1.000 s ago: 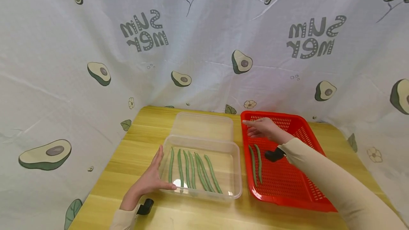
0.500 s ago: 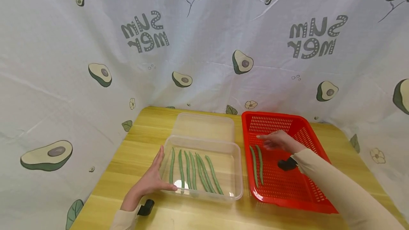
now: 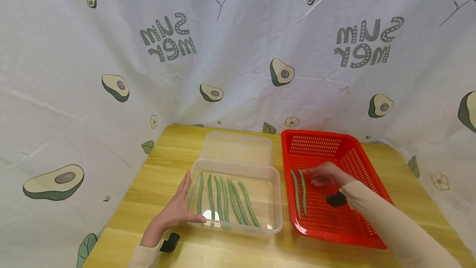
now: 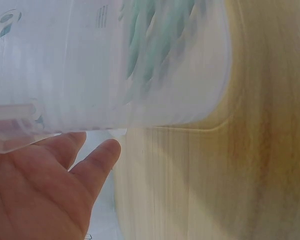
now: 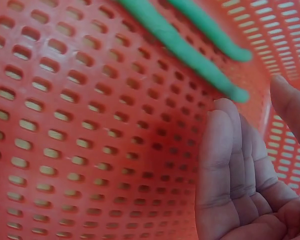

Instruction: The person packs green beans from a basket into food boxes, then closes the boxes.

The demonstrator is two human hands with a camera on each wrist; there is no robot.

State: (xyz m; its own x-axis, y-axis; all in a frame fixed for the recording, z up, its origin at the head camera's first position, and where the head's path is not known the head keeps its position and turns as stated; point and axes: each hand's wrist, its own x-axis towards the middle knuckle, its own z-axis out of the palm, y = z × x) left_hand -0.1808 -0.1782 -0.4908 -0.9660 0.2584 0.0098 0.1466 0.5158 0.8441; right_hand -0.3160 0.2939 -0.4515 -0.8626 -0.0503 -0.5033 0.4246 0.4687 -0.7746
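My left hand rests at the left front corner of a clear plastic container. Its fingers lie straight along the left side and the thumb touches the front rim. Several green beans lie side by side in that container. In the right wrist view my right hand has thumb and fingers apart, with nothing held. It is inside a red basket, low over the perforated floor. Its fingertips are near the far end of the closer of two green beans; whether they touch cannot be told.
A clear flat lid lies behind the plastic container on the wooden table. A white cloth printed with avocados hangs behind and around the table. The red basket's raised walls stand around my right hand.
My right hand has come from the basket's far left rim down into the basket, toward the two green beans. My left hand and the plastic container have stayed in place.
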